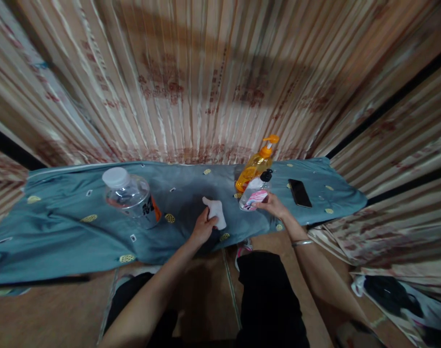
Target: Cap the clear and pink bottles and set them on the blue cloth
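My left hand (pixel 204 226) is closed on a folded white cloth or tissue (pixel 216 214), held just above or on the blue-green sheet; which of the two I cannot tell. My right hand (pixel 274 207) grips the lower side of a clear bottle (pixel 247 197) with a black cap and a pink label. That bottle leans a little toward the right. Right behind it stands a pump bottle (pixel 254 166) of yellow-orange liquid with an orange pump head. To the left is a large clear plastic jar (pixel 131 200) with a white lid and an orange and black label.
A black phone (pixel 300 193) lies right of the bottles. The patterned sheet (pixel 184 232) covers a long narrow surface. Pleated curtains (pixel 191 87) hang behind and at the sides, with dark poles. A dark bag (pixel 392 295) rests at the lower right.
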{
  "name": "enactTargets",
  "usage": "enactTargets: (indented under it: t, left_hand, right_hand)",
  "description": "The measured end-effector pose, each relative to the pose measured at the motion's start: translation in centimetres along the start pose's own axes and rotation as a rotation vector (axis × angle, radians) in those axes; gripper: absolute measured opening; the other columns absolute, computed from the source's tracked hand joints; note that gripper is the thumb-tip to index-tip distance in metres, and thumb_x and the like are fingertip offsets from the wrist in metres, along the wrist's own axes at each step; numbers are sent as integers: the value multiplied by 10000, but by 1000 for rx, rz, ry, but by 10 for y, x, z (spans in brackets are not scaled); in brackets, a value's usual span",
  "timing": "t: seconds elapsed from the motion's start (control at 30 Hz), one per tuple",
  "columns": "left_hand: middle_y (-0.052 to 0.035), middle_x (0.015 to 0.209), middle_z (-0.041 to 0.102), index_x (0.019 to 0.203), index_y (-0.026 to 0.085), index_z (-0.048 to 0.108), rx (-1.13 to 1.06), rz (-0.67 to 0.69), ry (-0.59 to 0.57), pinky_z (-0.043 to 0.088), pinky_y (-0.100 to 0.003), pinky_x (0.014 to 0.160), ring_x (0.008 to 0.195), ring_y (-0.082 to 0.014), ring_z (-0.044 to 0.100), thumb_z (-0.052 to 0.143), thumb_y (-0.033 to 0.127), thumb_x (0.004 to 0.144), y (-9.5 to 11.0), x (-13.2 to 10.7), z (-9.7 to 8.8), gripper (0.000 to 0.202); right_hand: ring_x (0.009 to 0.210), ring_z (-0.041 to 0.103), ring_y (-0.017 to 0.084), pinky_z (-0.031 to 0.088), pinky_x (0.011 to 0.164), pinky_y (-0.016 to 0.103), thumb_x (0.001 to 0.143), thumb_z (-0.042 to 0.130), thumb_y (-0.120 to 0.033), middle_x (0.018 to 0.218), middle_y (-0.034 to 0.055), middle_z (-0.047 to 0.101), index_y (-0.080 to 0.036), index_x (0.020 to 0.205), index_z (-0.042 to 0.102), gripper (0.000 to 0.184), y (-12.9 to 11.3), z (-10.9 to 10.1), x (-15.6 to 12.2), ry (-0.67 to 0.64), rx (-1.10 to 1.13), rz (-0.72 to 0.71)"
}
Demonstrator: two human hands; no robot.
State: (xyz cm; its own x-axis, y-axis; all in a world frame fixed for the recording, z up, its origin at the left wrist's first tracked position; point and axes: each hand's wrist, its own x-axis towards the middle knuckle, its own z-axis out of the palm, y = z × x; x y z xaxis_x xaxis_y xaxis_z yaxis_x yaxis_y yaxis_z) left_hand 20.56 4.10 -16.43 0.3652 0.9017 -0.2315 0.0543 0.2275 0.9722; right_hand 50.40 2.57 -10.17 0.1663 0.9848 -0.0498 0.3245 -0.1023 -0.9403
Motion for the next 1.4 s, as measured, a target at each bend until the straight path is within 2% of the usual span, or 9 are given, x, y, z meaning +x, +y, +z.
enactTargets:
  t: [0.2,0.33,0.4,0.6,0.87,1.03,1.13,1.27,1.4]
  left_hand:
    - [-120,1319,663,1321,166,631,245,62,54,617,-479,940,1121,-266,691,683,381,1002,2,-4,-54,389]
    - [-6,847,683,986,162,695,399,125,79,587,-382,817,780,-192,651,738,286,904,4,-14,-70,154]
    - [13,769,657,952,181,695,454,166,100,565,-374,807,718,-193,615,737,246,831,6,-18,-73,145]
    - [-112,1131,739,1199,169,681,540,265,140,558,-435,951,956,-267,692,723,259,769,9,-24,-76,442]
    - [-173,1319,713,1342,156,625,562,311,132,568,-477,1045,1154,-310,711,706,224,780,0,-33,-78,572]
    - [-170,1344,690,1363,165,612,549,375,120,622,-447,958,1139,-288,720,677,227,802,3,-43,-84,567]
    - [-165,1331,685,1343,172,616,557,423,134,633,-446,931,1116,-282,726,657,246,834,8,-53,-89,516]
    - [-144,1271,701,1332,187,613,589,484,157,617,-455,966,1064,-263,724,626,291,902,15,-74,-96,442]
    - [-127,1232,703,1346,202,604,634,524,177,584,-467,1022,1042,-252,702,600,282,934,20,-93,-106,419]
  right_hand:
    - [804,738,241,593,916,462,462,955,-540,843,54,800,-187,854,699,586,-5,-12,5,-56,33,44]
    - [862,748,269,597,937,482,445,962,-543,898,58,811,-206,910,694,634,-5,-10,1,5,-22,41]
    - [931,752,287,594,950,488,462,958,-539,1002,79,812,-200,1061,680,742,-2,-3,-4,114,-74,4]
    - [1219,704,371,563,1022,489,540,908,-574,1363,203,698,-152,1497,405,1161,5,36,-21,490,-298,35]
    - [1128,729,414,575,928,473,629,834,-590,1180,235,748,-152,1268,534,831,2,55,-17,574,-393,168]
    - [1285,661,396,532,1058,511,654,812,-621,1395,259,659,-127,1442,432,1005,12,51,-35,567,-324,86]
    - [1365,603,397,474,1142,568,797,693,-636,1456,279,615,-91,1469,454,898,15,57,-61,597,-362,-3]
    - [1398,592,332,427,1219,559,1018,476,-466,1474,209,632,-156,1449,567,539,-2,99,-82,278,-442,-309]
    - [1570,396,335,384,1267,563,995,590,-354,1673,188,431,-196,1617,417,665,-24,169,-63,-170,-530,-499]
